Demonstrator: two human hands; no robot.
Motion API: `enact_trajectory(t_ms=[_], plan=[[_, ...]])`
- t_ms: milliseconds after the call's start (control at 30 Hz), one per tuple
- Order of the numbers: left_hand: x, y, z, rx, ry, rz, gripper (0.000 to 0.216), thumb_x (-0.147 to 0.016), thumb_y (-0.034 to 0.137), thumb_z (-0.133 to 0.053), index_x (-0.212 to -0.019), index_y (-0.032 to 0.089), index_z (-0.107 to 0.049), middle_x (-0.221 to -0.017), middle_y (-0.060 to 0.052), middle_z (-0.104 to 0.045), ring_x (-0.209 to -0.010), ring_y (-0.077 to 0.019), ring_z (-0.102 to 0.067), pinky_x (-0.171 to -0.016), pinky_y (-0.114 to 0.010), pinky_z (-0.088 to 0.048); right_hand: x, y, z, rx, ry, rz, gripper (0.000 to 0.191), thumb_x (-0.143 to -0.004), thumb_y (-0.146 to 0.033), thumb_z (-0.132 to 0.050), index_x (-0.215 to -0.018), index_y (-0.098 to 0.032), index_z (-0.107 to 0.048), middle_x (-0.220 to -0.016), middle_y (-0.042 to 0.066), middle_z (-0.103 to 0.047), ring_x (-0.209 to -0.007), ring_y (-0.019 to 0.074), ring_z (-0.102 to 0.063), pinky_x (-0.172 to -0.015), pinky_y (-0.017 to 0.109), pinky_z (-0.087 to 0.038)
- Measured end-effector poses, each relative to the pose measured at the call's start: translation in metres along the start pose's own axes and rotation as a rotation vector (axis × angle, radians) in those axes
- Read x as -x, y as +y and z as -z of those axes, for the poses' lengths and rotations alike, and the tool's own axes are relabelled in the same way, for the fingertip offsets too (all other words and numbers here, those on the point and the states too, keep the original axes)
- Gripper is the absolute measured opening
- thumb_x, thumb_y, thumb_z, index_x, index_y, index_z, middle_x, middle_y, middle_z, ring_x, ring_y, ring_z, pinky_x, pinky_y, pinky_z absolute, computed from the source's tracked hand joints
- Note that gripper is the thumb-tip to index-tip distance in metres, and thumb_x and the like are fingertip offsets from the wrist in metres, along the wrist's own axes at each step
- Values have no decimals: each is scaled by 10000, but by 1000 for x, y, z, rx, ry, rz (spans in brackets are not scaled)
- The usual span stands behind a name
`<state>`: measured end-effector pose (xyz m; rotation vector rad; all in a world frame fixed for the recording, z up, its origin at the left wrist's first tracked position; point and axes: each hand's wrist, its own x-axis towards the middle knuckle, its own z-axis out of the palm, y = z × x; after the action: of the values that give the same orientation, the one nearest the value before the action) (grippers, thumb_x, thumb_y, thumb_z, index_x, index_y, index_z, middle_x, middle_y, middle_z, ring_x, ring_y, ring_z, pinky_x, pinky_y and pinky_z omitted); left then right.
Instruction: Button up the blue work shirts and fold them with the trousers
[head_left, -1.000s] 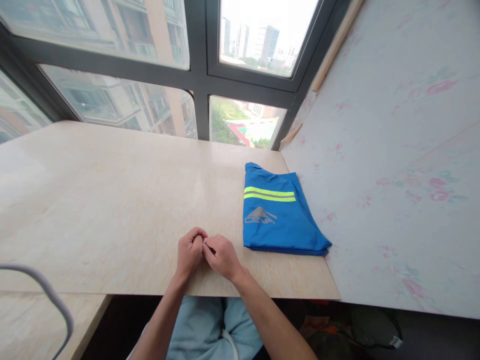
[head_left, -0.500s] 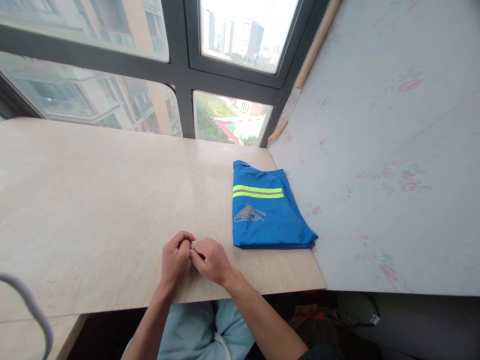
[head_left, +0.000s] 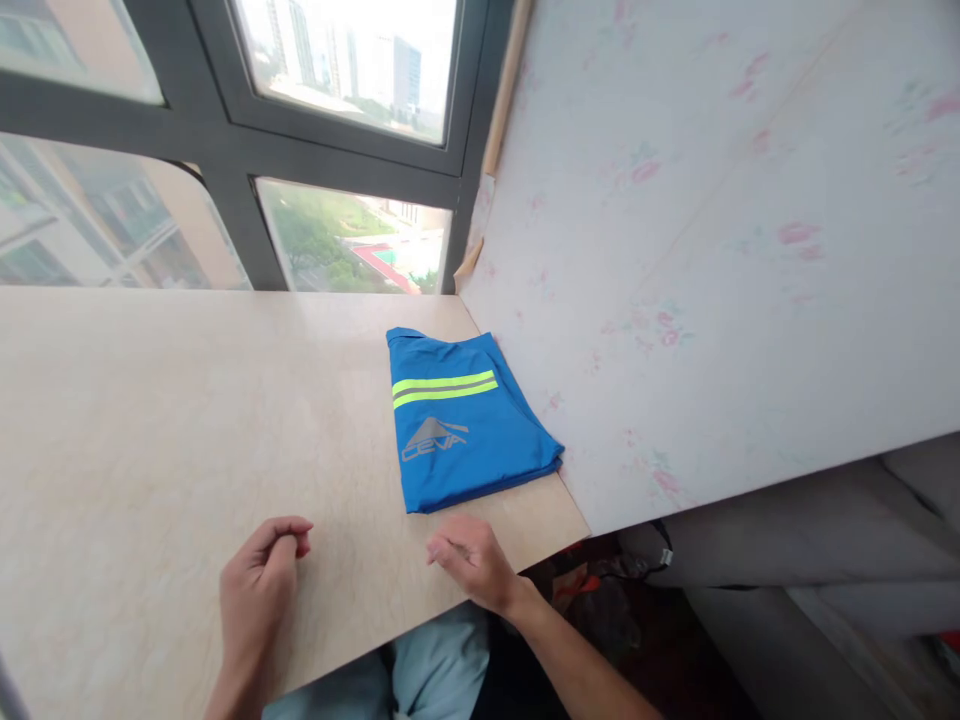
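Observation:
A folded blue garment (head_left: 465, 440) lies flat on the pale marble-patterned ledge (head_left: 150, 430), against the wall. It bears two yellow-green stripes with a grey band between them, and a grey CEVA print. My right hand (head_left: 476, 560) is loosely curled just below the garment's front edge, near the ledge's edge, and does not grip the cloth. Farther left, my left hand (head_left: 262, 580) rests as a loose fist over the bare ledge, thumb against the curled fingers. Nothing shows in either hand.
A dark-framed window (head_left: 240, 150) rises behind the ledge. The flower-papered wall (head_left: 712, 250) closes off the right side, with peeling paper (head_left: 469, 265) at its corner. Under the ledge on the right are a dark cable (head_left: 664, 545) and some bags.
My hands, which were together, have come apart, the left going left and the right staying near the garment. The view has turned right. The garment keeps its place on the ledge.

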<state>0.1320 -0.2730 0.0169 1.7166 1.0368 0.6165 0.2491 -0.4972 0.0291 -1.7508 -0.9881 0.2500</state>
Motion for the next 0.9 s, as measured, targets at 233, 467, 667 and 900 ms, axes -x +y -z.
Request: enact_trajectory(t_ms=[233,467,667,900], plan=[[8,24,-40,199,-31,-9,164,-680,285,-519,-741,195,-642,-629,-6,-612,-628,-174,-570,-622,-287,-462,4,22,92,-146,711,-414,544,-851,-469,-628,-1290,-179,-491,-895,40,-696,-639,131,-604,-603,263,-498],[37,74,-119,-3,-399,-764,272,-855,191,-503,-1075,207,-660,-1195,-98,-669,-1156,-232,-598,-990,-403,-477,-5,33,102,-509,742,-654,854,-709,-441,-764,-1387,-165,-324,-808,50,-742,-516,122,-595,-420,185,-392],[33,68,-157,-333,-563,-947,478,-816,177,-646,-1290,163,-596,-1394,-168,-558,-1352,-343,-455,-1046,-523,-444,-11,34,103,-737,824,-673,469,-608,-437,-820,-909,-170,-578,-718,11,-695,-388,55,-498,-325,142,-214],[34,53,-161,-315,-441,-936,171,-859,266,-675,-1000,238,-769,-1184,-95,-710,-1174,-315,-621,-939,-488,-526,-16,31,88,-617,817,-672,470,-632,-397,-780,-972,-184,-536,-720,8,-698,-409,95,-570,-345,149,-263]])
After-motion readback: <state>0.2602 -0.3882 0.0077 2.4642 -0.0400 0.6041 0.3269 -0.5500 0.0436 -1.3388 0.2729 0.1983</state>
